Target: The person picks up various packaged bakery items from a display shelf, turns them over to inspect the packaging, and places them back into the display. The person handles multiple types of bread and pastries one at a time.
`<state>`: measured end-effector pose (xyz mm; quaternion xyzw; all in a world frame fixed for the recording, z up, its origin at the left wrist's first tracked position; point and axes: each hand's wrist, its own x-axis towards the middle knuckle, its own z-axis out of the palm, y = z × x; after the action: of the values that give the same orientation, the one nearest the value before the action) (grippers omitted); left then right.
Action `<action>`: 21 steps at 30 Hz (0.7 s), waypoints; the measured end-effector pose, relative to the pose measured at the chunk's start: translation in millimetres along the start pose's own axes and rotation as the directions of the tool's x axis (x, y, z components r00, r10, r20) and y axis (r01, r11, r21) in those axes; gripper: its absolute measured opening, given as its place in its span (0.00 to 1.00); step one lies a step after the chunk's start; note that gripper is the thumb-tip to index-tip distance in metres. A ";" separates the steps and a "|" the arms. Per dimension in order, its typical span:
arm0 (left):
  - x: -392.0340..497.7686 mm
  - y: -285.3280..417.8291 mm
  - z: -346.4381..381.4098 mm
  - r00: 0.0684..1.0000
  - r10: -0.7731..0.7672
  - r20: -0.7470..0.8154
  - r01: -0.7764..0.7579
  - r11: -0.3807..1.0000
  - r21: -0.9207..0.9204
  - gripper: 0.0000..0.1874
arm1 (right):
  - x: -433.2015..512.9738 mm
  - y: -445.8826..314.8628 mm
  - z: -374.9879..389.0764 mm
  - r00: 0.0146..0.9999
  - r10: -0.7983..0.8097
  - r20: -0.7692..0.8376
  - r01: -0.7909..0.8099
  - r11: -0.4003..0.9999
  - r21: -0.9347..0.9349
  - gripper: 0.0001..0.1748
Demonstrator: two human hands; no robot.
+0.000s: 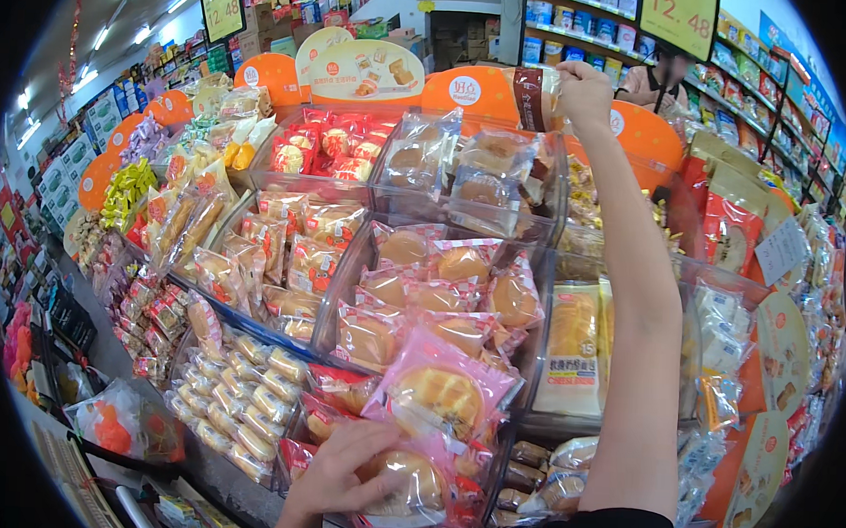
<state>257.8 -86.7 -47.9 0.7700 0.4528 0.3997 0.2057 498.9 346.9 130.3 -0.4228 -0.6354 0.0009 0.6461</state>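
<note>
My right hand (583, 94) is raised at the back edge of a tiered snack display, its fingers closed on the end of a clear bread package with a brown printed band (533, 99). My left hand (354, 466) rests with spread fingers on a pink-wrapped round bun (410, 483) in a front bin; whether it grips the bun I cannot tell. Another pink-wrapped bun (437, 395) lies just above it. Behind these, a clear bin holds buns in pink-checked wrappers (404, 249). Packaged sliced bread (573, 341) stands upright beneath my right arm.
Small wrapped rolls (236, 397) fill a bin at left. Clear plastic dividers (545, 298) separate the bins. Orange header boards (268, 77) and hanging price signs (678, 20) edge the back. A person (654, 83) is behind the display. Bagged goods (733, 221) hang at right.
</note>
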 end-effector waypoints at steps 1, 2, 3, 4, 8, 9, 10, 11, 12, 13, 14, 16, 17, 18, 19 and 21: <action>-0.1 4.1 0.6 0.999 0.009 -0.050 -0.008 1.000 0.017 0.25 | -4.1 -21.7 -15.9 0.998 0.019 0.058 -0.023 0.997 0.078 0.08; 3.2 9.2 0.2 0.995 0.020 -0.098 -0.016 0.999 0.033 0.24 | -12.7 -43.8 -34.3 0.986 0.071 0.149 -0.098 0.979 0.181 0.06; 6.0 14.5 -0.5 0.989 0.025 -0.145 -0.019 0.999 0.048 0.24 | -24.6 -66.6 -51.7 0.970 0.058 0.238 -0.116 0.965 0.237 0.06; 11.3 21.7 -2.5 0.988 0.005 -0.153 -0.005 1.000 -0.003 0.23 | -35.7 -87.2 -68.6 0.945 0.041 0.323 -0.139 0.947 0.288 0.07; 5.6 30.6 18.5 0.951 -0.303 -0.063 0.116 0.537 -0.835 0.30 | -96.3 -159.8 -111.9 0.826 -0.065 0.560 -0.237 0.861 0.450 0.08; 9.5 35.3 12.6 0.937 -0.340 0.080 0.183 0.284 -0.941 0.32 | -118.5 -182.8 -121.3 0.784 -0.098 0.613 -0.249 0.854 0.456 0.08; 10.5 41.1 9.0 0.914 -0.355 0.198 0.266 0.155 -0.951 0.37 | -140.4 -199.1 -127.6 0.759 -0.178 0.626 -0.209 0.844 0.494 0.07; 9.6 44.8 6.8 0.936 -0.267 0.229 0.236 -0.006 -0.972 0.38 | -159.3 -217.4 -135.2 0.695 -0.207 0.688 -0.239 0.837 0.493 0.06; 8.8 44.8 7.0 0.956 -0.170 0.238 0.210 -0.169 -0.963 0.38 | -176.4 -236.9 -146.5 0.637 -0.239 0.733 -0.130 0.904 0.408 0.05; 7.9 44.0 7.0 0.971 -0.062 0.232 0.198 -0.335 -0.921 0.39 | -198.7 -243.5 -150.8 0.620 -0.330 0.712 -0.096 0.868 0.487 0.04; 3.8 44.1 3.6 0.975 -0.023 0.221 0.189 -0.432 -0.882 0.39 | -210.8 -252.7 -158.1 0.509 -0.437 0.741 -0.005 0.860 0.510 0.04; -0.8 45.4 2.7 0.976 -0.111 0.187 0.085 -0.598 -0.797 0.38 | -236.5 -256.2 -167.5 0.427 -0.438 0.791 -0.091 0.850 0.519 0.04; -4.0 53.7 -4.1 0.904 -0.374 0.204 0.168 -0.127 -0.977 0.36 | -245.5 -257.5 -170.6 0.428 -0.407 0.807 -0.143 0.851 0.505 0.03; -9.6 47.4 -4.2 0.941 -0.305 0.144 0.100 -0.155 -0.983 0.33 | -247.5 -248.2 -176.2 0.369 -0.468 0.803 -0.074 0.847 0.527 0.10; -14.5 39.3 -4.2 0.967 -0.240 0.080 0.035 -0.184 -0.982 0.30 | -256.0 -245.9 -181.0 0.455 -0.331 0.826 -0.203 0.865 0.459 0.14; -20.1 34.5 -6.0 0.964 -0.263 -0.030 -0.047 -0.061 -0.997 0.32 | -275.7 -243.5 -191.5 0.561 -0.023 0.827 -0.462 0.821 0.336 0.22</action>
<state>266.0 -121.7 -29.6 0.2934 0.1006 0.6645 0.6798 472.7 -62.4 69.1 -0.2644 -0.7700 0.4462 0.3717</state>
